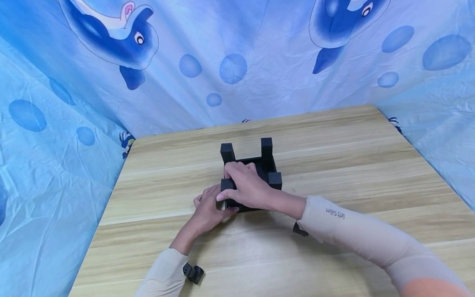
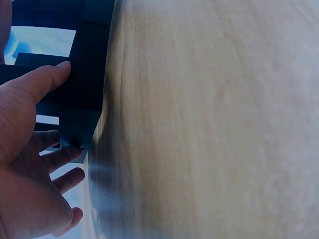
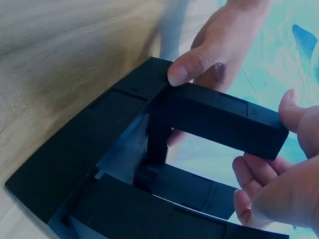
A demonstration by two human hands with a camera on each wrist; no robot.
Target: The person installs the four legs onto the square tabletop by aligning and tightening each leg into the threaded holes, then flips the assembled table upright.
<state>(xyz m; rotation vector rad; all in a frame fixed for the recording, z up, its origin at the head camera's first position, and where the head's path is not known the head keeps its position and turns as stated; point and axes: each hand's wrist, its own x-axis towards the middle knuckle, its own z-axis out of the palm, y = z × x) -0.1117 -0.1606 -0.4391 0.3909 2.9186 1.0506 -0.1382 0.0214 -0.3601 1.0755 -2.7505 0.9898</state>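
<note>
A small black upturned table-like stand lies on the wooden table, its four square legs pointing up. With thumb and fingers my right hand grips the free end of the near left leg, which joins the base at a corner. My left hand holds that same corner low down. In the left wrist view its thumb lies against the stand's near side and its fingertips reach the adjoining side. Raised marks show near the leg's end.
The wooden tabletop extends on all sides of the stand. A blue curtain printed with dolphins and bubbles hangs along its back and sides. Dark wrist devices sit under both forearms.
</note>
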